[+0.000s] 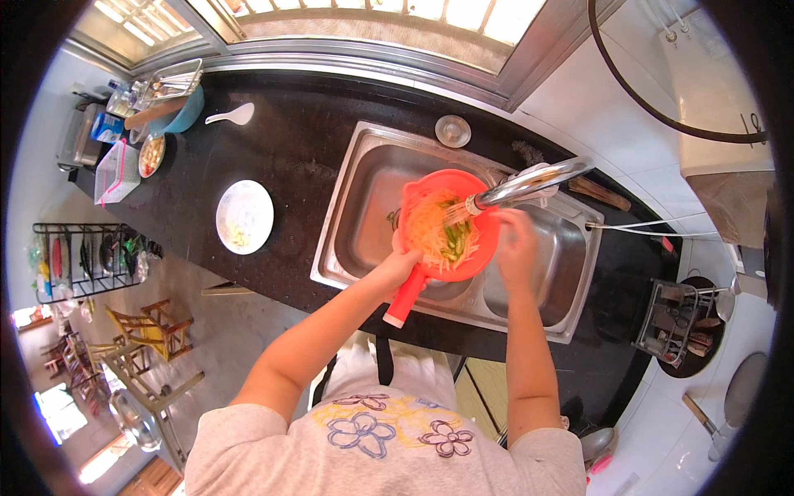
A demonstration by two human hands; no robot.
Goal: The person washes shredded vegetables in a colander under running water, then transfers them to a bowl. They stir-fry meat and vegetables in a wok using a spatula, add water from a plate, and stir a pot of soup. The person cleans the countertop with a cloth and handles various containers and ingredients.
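Over the double steel sink [351,178], a red plastic colander [490,248] with a long handle is tilted a little. It holds pale orange vegetable shreds [426,227] and green strips [456,241]. Water falls onto them from the chrome faucet [529,180]. My left hand [403,263] is closed on the colander's near left side, just by the handle. At the opposite side, my right hand [516,238] is by the right rim; motion smears its fingers, and whether it touches the rim is unclear.
A white plate [245,217] with food bits and a white spoon [231,115] lie left on the black counter. Farther left are a bowl of food [152,155] and a pink-rimmed basket [117,174]. A small glass dish [452,131] sits behind the sink, a wire rack [672,318] at right.
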